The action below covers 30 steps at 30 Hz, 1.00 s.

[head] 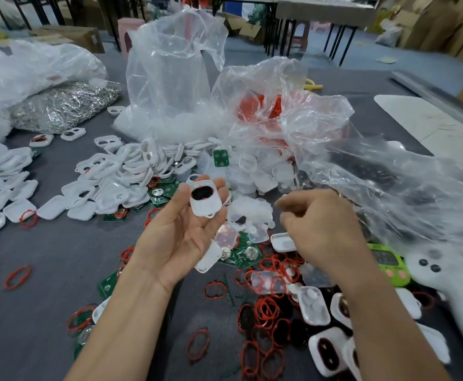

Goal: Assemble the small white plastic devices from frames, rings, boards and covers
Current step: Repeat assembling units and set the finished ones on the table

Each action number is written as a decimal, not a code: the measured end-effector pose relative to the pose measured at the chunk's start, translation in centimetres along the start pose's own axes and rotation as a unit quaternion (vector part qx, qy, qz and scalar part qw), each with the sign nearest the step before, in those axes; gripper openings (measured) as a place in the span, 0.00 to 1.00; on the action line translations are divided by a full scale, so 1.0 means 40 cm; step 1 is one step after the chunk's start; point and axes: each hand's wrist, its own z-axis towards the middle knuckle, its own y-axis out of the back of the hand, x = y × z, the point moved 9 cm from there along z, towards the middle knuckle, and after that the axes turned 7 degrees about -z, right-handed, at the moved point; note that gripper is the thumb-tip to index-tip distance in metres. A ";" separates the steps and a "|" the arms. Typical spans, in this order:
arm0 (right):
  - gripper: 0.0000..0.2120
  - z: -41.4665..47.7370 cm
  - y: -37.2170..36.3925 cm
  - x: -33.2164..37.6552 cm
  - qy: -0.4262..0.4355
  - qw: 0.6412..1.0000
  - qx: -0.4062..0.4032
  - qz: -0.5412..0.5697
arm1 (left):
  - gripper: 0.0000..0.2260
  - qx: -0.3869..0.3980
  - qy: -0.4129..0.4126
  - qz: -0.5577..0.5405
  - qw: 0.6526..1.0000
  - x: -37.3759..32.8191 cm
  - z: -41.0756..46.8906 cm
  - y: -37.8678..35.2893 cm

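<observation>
One small white rounded-square plastic frame [205,200] is pinched at its edges by the raised left hand [180,235]. Light, stiff, slippery handling is judged. Of the right hand [321,224], blurred and curled, the grip cannot be told.

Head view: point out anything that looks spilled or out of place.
Parts lie spilled: red rings strewn over the grey table, white frames heaped by the clear bags, green boards mixed in. A green timer and white controller sit among them, at right.
</observation>
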 end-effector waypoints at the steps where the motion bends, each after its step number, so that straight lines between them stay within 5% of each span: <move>1: 0.12 0.004 -0.019 0.019 0.015 0.998 0.042 -0.045 | 0.20 -0.001 -0.002 -0.001 1.000 -0.002 -0.001 -0.001; 7: 0.21 0.012 -0.119 0.091 0.077 0.975 0.124 -0.170 | 0.21 -0.002 0.004 -0.004 1.000 -0.003 -0.007 -0.005; 13: 0.08 0.022 -0.094 0.074 0.062 0.985 0.082 -0.141 | 0.21 0.003 0.007 -0.005 1.000 -0.005 -0.004 -0.013; 15: 0.10 0.030 -0.070 0.061 0.046 0.992 0.074 -0.094 | 0.18 0.002 0.008 0.004 1.000 -0.002 -0.002 -0.014; 18: 0.09 0.029 -0.031 0.052 0.011 0.990 0.054 0.132 | 0.16 -0.009 0.001 0.030 1.000 -0.001 0.001 -0.010; 22: 0.08 0.012 -0.054 0.041 -0.057 0.921 0.056 0.381 | 0.16 -0.023 0.001 0.061 0.998 0.003 0.003 -0.005; 27: 0.09 0.008 -0.050 0.011 -0.041 0.976 -0.052 0.208 | 0.16 -0.026 -0.001 0.077 0.997 -0.002 0.003 -0.003; 30: 0.11 0.011 -0.053 0.005 -0.051 0.958 -0.040 0.279 | 0.16 -0.026 0.000 0.084 0.996 -0.002 0.006 -0.001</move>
